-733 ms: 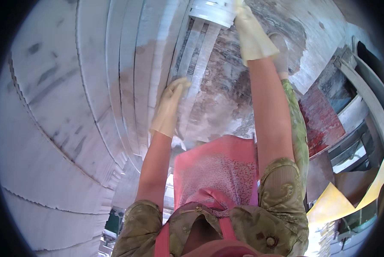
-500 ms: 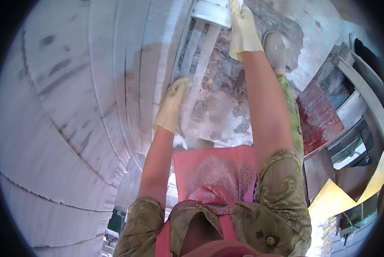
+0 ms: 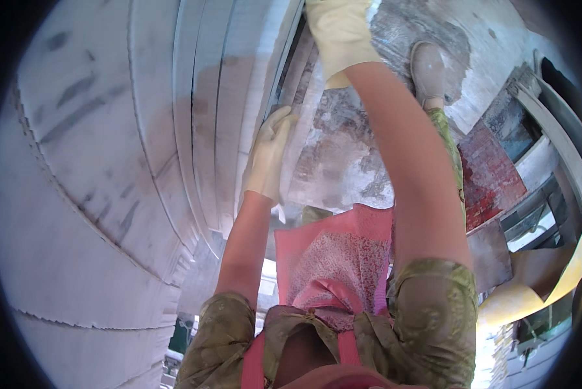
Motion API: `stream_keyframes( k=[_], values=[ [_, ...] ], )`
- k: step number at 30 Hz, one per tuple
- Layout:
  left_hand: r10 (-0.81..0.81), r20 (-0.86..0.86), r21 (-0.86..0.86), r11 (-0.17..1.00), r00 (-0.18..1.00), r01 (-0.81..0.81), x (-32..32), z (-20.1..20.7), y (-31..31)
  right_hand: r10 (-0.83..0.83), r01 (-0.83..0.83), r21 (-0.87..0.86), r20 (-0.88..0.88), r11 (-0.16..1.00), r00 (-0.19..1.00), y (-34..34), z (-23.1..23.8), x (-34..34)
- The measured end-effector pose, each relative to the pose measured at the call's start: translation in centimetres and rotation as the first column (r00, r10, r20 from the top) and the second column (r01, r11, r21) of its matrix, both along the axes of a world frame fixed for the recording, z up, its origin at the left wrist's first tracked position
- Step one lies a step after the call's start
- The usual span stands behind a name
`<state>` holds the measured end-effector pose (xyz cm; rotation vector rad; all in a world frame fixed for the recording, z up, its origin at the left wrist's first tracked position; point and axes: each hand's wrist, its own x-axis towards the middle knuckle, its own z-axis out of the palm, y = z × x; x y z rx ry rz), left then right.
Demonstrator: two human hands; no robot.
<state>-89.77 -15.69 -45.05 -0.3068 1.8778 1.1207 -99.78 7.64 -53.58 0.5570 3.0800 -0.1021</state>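
Both of my hands wear cream rubber gloves. My left hand [image 3: 270, 152] lies along the inner side of the row of long boards, its fingers pressed together and curled at the edge of a long grey board [image 3: 298, 78]. What its fingertips touch underneath is hidden. Farther off, at the upper edge of the view, my right hand [image 3: 343, 35] reaches over the same narrow boards. Its fingers are cut off by the frame, so what it touches there does not show.
Tall pale panels [image 3: 90, 162] stand close together on the left. Below lies a stained, patchy floor [image 3: 343, 149], with my shoe [image 3: 428, 72] on it. On the right are a red-painted board [image 3: 492, 175], a curved grey frame [image 3: 550, 117] and a yellow sheet [image 3: 518, 301].
My right hand has moved left and slightly farther away, across the boards. The white piece beside it has gone from sight. My left hand has shifted slightly right.
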Motion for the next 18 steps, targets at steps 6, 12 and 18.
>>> stream_keyframes(
  k=[6,12,18],
  values=[
    [0.111,0.211,0.084,0.988,0.971,-0.131,-0.1,-1.6,-1.3,0.132,-0.141,-0.297,-0.05,0.944,0.99,4.4,5.5,2.8],
    [0.096,0.206,0.127,0.984,0.974,-0.123,0.7,-3.8,-2.8,0.097,-0.103,-0.218,-0.036,0.97,0.995,2.3,6.2,2.4],
    [-0.012,0.116,0.112,0.994,0.993,-0.001,0.1,-2.3,-1.8,-0.004,0.017,-0.246,0.054,0.969,0.999,0.0,5.6,0.6]
  ],
)
